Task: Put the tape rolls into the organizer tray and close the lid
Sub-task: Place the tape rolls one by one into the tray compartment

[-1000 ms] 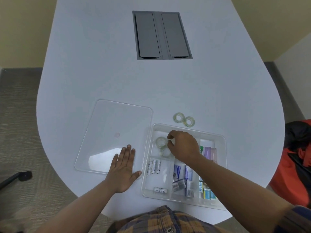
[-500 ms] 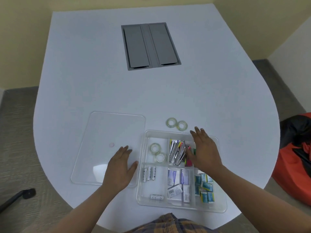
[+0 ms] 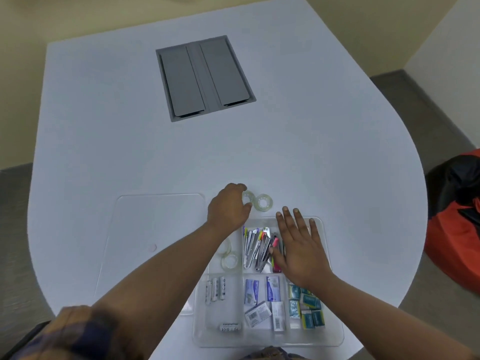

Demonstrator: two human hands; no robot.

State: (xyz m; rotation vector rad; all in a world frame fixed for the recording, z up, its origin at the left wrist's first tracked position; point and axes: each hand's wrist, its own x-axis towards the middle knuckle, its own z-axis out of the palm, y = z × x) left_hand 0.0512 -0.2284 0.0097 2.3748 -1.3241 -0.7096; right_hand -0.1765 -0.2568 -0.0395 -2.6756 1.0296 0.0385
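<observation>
White table (image 3: 285,141), left hand (image 3: 228,210) curled around tape roll (image 3: 247,198)

From my feed I see a broad white table (image 3: 259,152) with rounded corners filling most of the view. A grey recessed panel (image 3: 205,77) with two flaps is set into its far half. Pale yellow walls (image 3: 78,16) stand behind the table, and a lighter wall (image 3: 452,35) rises at the right. Grey carpet (image 3: 15,229) covers the floor on both sides. A red and black beanbag (image 3: 457,219) sits on the floor at the right edge. The light is soft and even.
</observation>
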